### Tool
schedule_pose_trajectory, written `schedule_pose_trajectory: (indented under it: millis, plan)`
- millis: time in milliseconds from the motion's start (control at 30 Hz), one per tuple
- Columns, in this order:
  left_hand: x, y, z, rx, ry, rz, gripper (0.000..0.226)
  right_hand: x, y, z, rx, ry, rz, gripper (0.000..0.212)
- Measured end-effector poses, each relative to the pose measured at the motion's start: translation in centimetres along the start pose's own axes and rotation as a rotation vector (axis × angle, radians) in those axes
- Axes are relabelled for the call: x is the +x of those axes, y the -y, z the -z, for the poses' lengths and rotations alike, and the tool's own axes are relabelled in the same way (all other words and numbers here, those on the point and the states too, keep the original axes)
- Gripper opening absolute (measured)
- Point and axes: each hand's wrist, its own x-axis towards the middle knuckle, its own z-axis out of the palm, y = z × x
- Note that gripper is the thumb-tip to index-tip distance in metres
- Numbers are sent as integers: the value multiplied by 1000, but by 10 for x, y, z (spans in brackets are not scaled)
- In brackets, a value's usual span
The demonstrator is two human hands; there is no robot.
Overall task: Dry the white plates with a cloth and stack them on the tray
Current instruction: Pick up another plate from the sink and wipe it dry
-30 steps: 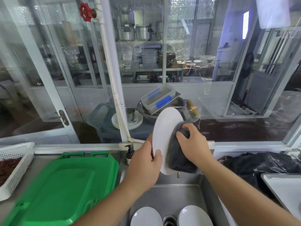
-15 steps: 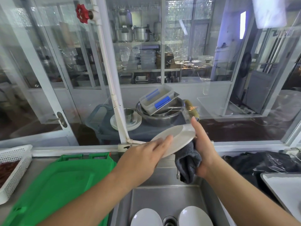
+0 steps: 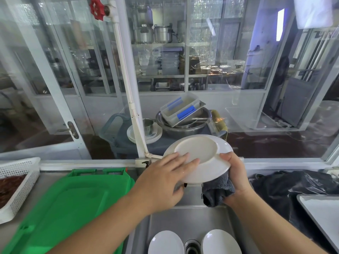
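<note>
Two white plates (image 3: 166,242) in sink (image 3: 187,219), near edge, judged not yet dried. Green tray (image 3: 69,202) on counter (image 3: 45,174) at left, no plates stacked. Left hand (image 3: 161,182) flat, fingers straight on upturned plate (image 3: 200,156) over sink. Right hand (image 3: 233,176) clasps grey cloth (image 3: 217,191) beneath plate rim. Drying midway; stacking all ahead.

White plate (image 3: 203,162), plain, centre of frame. Dark grey cloth (image 3: 217,192) below it. Two white plates (image 3: 166,242) at lower centre in a steel-grey sink (image 3: 187,219). Bright green tray (image 3: 67,204) lower left. White perforated basket (image 3: 20,182) far left. Red valve handle (image 3: 97,8) upper left. Black plastic bag (image 3: 286,187) right.
</note>
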Motion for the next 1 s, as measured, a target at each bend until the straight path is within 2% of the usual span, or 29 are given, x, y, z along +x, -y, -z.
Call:
schedule_pose_trajectory:
  millis: [33, 100, 167, 200, 233, 300, 367, 433, 500, 600, 700, 800, 900, 1000]
  plan:
    - [-3, 1, -1, -132, 25, 45, 81, 0, 1, 2, 12, -2, 21, 58]
    - [-9, -1, -6, -472, -93, 260, 75, 1, 3, 5, 27, -11, 62, 54]
    - [-7, -8, -7, -957, -273, 675, 73, 1, 6, 6, 27, -8, 78, 56]
    - [-4, -11, -6, -1237, -306, 862, 69, 0, 7, 6, 28, 2, 82, 56]
    - [0, -13, -7, -1512, -298, 976, 63, 0, 7, 5, 32, 12, 84, 55]
    - [4, -18, -9, -1885, -301, 1058, 56, 0, 3, 3, 35, 17, 69, 53]
    - [5, -27, -10, -2053, -334, 1084, 52, -3, -3, 0, 25, 12, 41, 54]
    - [8, -34, -13, -2084, -369, 1099, 53, -5, -8, -1, 31, 15, 22, 58]
    - [11, -36, -15, -2009, -425, 1103, 53, -8, -11, -1, 33, 21, 24, 62]
    - [11, -30, -15, -1946, -472, 1070, 45, -10, -13, 3, -4, -25, 6, 53]
    - [7, -26, -13, -1992, -464, 1026, 30, -8, -16, 9, -86, -98, -45, 53]
    - [3, -26, -11, -2074, -444, 1043, 26, -8, -19, 12, -97, -169, -90, 57]
    - [1, -25, -9, -2078, -446, 1059, 30, -6, -19, 15, -157, -273, -100, 54]
    - [-1, -21, -2, -1996, -462, 1035, 42, 0, -8, 22, -206, -444, -92, 42]
